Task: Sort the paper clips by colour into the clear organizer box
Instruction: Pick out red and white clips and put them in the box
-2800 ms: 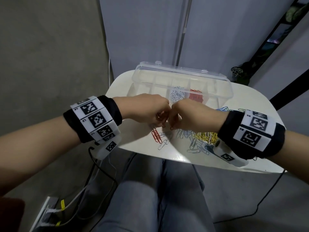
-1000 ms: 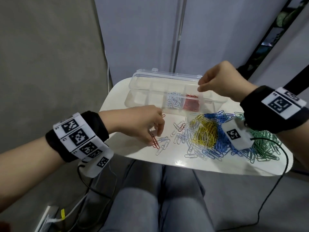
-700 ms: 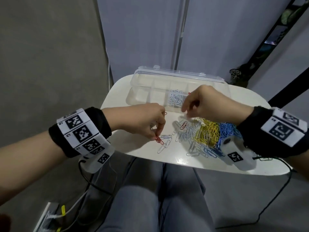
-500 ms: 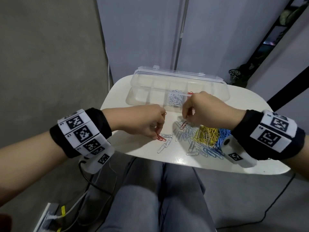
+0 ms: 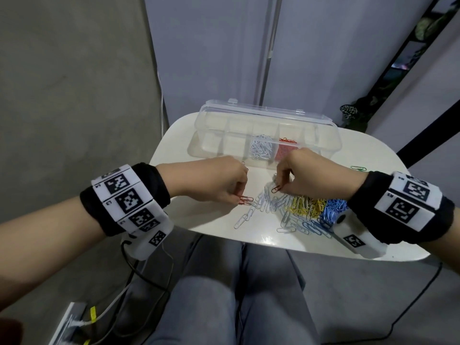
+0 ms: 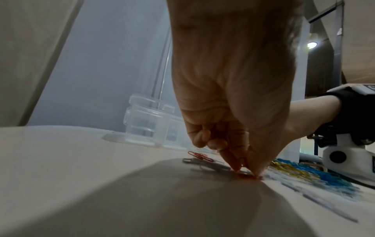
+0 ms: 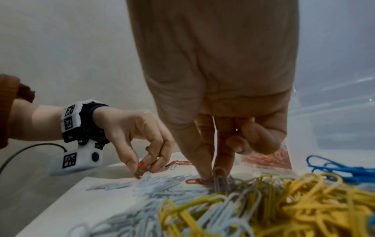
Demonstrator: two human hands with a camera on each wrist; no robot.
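A small white table [image 5: 219,227] against a grey wall, and on it a heap of loose paper clips [image 5: 301,207], white, yellow and blue, spread at the near right. The right hand [image 5: 308,175] pinches a red clip [image 5: 276,189] at the heap's far edge; the left hand [image 5: 221,183] pinches red clips [image 5: 246,200] down on the tabletop just left of the heap. Behind both sits the clear organizer box [image 5: 263,135], lid up, with white clips [image 5: 261,149] in one compartment and red ones [image 5: 286,148] in the next to the right.

Both forearms reach forward, wrists banded. The left hand [image 5: 219,181] pinches downward. The right hand [image 5: 308,174] pinches too, fingers curled.
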